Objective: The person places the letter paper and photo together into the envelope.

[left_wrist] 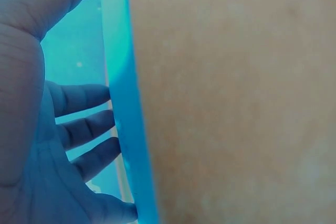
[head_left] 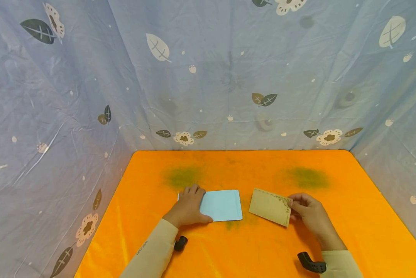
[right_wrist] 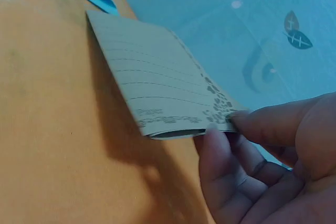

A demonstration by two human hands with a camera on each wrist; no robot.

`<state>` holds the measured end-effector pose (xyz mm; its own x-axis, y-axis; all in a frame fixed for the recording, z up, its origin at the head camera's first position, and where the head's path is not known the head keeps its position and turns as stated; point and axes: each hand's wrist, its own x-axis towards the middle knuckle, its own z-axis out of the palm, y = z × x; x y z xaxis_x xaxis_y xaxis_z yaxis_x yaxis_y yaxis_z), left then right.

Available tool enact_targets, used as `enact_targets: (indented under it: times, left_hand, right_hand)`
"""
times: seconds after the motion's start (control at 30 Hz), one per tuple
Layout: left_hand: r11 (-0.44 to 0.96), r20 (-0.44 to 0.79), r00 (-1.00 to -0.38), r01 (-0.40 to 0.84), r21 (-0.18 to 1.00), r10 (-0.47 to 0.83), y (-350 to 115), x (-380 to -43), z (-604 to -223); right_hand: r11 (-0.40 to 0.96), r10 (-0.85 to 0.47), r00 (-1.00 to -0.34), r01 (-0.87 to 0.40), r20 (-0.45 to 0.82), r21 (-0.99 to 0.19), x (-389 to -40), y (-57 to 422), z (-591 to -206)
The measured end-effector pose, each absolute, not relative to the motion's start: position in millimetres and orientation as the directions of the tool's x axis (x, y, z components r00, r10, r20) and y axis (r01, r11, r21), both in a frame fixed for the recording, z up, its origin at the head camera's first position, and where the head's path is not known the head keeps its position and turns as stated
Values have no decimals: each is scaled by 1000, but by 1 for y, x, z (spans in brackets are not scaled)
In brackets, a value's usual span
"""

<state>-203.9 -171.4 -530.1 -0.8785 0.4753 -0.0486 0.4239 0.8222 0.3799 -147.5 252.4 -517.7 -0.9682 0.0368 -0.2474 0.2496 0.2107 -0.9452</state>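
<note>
Past beige sleeves [head_left: 152,251] at seven and half past four, grasped the light-blue envelope [head_left: 223,206] at six o'clock, over the worktop [head_left: 235,255], in the fingers of the left hand [head_left: 188,205]. Just apart, at its three o'clock, pinched the tan paper [head_left: 268,206] in the fingers of the right hand [head_left: 308,215]. Seemed at the step of handling both together, probably needing next a steady envelope and firm pinch.

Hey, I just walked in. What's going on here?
A person is handling stationery at an orange table. Their left hand rests across a light-blue envelope, thumb and fingers spread over it. Their right hand pinches a folded sheet of tan lined paper by its patterned end, tilted just above the table. At this moment the paper and envelope are apart, side by side.
</note>
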Motion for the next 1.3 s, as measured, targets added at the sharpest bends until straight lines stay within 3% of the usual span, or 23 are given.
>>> enact_targets:
  times: [0.4,1.3]
  left_hand:
    - [822,-42,-878,428,377,476,-171,-203,-529]
    - [822,-38,-876,436,366,481,-172,-204,-531]
  right_hand:
    - [181,88,-978,201,-188,-963,-150,246,-517]
    - [108,131,-970,217,-203,-970,-158,223,-527]
